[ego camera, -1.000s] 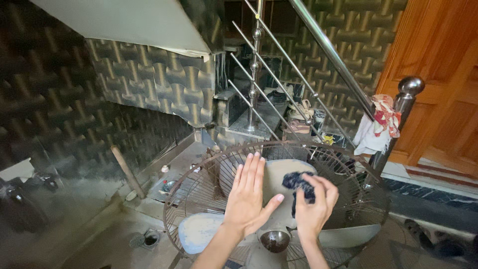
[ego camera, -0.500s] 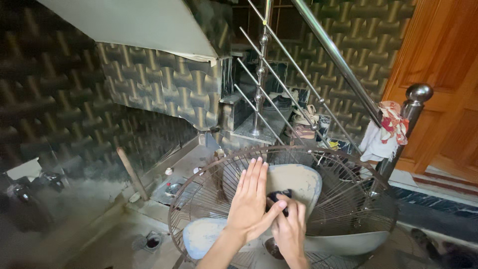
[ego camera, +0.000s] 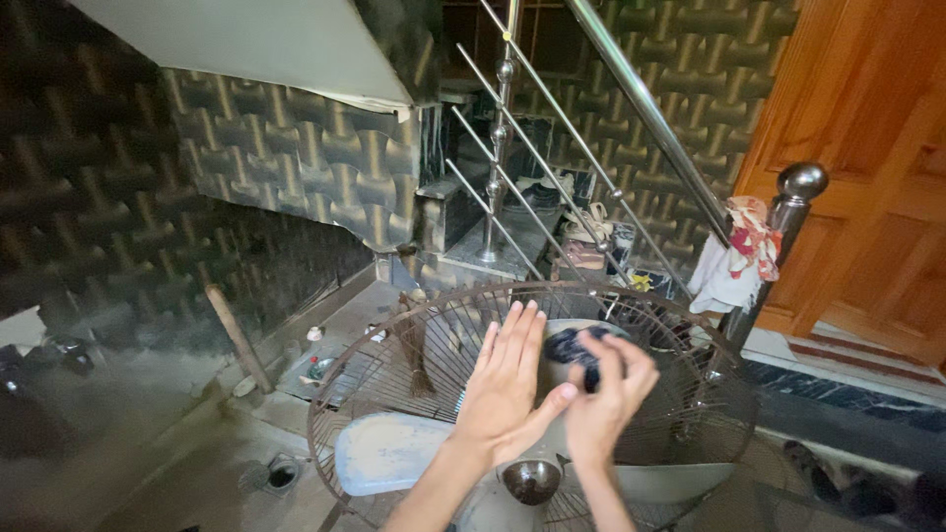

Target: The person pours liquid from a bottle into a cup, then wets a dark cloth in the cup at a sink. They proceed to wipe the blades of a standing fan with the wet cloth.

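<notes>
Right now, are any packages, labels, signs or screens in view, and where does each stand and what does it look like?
None can be made out.
Small items on the stair steps are too blurred to tell as packages.
The right hand holds only a dark cloth against the dusty fan blade; the left hand rests flat on it.

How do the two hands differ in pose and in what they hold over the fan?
The left hand is open and flat, fingers straight and together, pressed on the upper fan blade; the right hand is curled. The left hand holds nothing; the right hand grips a dark cloth against that blade. Both are bare and reach inside the wire fan guard.
</notes>
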